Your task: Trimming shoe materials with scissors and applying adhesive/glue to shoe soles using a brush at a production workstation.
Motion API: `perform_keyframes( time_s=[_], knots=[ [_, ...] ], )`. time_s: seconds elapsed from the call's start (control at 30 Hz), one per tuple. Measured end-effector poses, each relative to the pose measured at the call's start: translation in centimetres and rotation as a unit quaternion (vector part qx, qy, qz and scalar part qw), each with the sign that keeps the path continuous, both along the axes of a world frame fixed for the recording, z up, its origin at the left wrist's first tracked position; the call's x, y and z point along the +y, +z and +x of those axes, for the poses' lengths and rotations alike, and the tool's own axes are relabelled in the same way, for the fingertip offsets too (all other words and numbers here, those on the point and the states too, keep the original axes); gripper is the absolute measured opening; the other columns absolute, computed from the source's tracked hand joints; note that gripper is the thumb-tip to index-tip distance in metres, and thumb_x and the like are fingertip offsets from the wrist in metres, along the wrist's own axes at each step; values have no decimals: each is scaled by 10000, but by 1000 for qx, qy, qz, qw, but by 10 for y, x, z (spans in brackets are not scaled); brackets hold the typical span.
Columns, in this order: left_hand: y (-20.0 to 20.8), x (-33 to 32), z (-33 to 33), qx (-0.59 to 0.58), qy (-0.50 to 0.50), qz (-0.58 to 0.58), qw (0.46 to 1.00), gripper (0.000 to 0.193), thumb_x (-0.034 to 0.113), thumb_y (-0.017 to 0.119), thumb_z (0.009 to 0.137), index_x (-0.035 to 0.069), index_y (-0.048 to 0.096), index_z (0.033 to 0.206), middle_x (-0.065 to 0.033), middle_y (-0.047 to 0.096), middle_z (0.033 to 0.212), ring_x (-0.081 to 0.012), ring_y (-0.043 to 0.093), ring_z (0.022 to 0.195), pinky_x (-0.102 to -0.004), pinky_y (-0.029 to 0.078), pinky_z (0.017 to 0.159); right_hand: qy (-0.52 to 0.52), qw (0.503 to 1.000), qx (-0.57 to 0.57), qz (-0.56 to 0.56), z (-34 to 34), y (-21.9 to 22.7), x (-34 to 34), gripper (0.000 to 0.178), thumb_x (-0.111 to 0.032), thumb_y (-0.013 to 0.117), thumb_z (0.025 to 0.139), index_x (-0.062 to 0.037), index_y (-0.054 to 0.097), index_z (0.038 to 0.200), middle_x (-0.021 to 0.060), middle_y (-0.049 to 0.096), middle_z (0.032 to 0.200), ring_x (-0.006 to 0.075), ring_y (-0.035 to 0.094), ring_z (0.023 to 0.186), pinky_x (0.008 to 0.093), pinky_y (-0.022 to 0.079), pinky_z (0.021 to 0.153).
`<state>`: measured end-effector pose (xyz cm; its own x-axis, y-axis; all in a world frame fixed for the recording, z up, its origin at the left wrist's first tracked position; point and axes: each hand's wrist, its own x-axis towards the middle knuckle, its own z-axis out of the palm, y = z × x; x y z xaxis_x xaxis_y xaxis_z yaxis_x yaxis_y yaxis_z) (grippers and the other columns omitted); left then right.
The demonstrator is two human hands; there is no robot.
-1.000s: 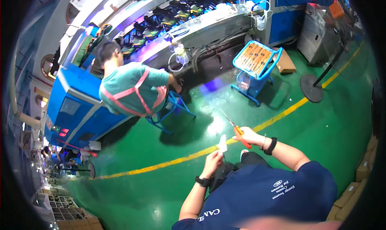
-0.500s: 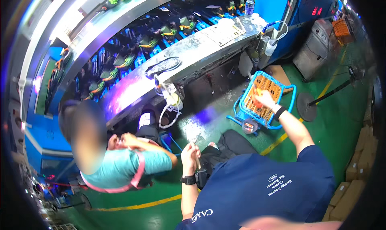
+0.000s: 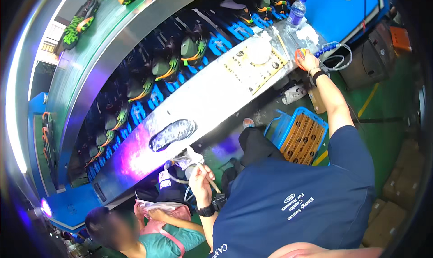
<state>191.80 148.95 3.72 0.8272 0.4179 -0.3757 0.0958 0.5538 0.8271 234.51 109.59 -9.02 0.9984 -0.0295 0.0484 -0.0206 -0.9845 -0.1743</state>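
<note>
A person's right hand (image 3: pixel 309 62) closes around an orange-handled tool (image 3: pixel 299 58) at the edge of a pale workbench (image 3: pixel 212 98), upper right of the frame. The left hand (image 3: pixel 200 179), fingers curled, pinches a slim tan stick (image 3: pixel 214 185) at lower center. On the bench lie a dark sole-shaped piece (image 3: pixel 172 135), left of center, and a patterned brown sheet (image 3: pixel 272 70), near a clear bottle (image 3: pixel 296 13); a co-worker in teal (image 3: pixel 173 240) sits lower left.

Glare bleaches the bench (image 3: pixel 203 100) mid-length; violet light (image 3: pixel 134 161) pools near its left end; edges bend toward darkened corners.
</note>
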Motion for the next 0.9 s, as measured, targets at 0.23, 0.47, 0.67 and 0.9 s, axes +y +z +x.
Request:
perform_keyframes(
  time_s=[0.23,0.47,0.67,0.9],
  knots=[
    [8,5,96,24,-35,19,999,145,54,491,807,-26,497,928,-90,540,796,-162,528,659,-274,445,620,-9,998,62,-25,72,-7,2,516,-345,569,729,-64,404,1129,203,582,903,346,565,842,425,450,696],
    [-12,-7,164,41,-101,29,994,232,20,491,808,-55,458,1025,-134,573,814,-202,582,706,-306,480,676,66,997,-45,4,75,9,25,313,-125,557,681,-16,520,972,213,521,951,346,515,889,401,420,777],
    [-4,-34,222,19,-189,20,982,281,28,499,809,-26,420,1073,-217,577,930,-272,598,805,-345,485,723,135,985,-16,105,69,0,71,332,-106,530,705,-49,473,1028,213,524,944,373,506,876,410,423,745],
    [5,-43,242,4,-248,7,969,241,-10,494,801,-28,433,1033,-203,584,941,-242,600,802,-292,489,689,93,992,51,70,62,2,70,372,-100,465,734,-94,429,1104,192,512,902,338,518,823,393,427,707]
  ],
)
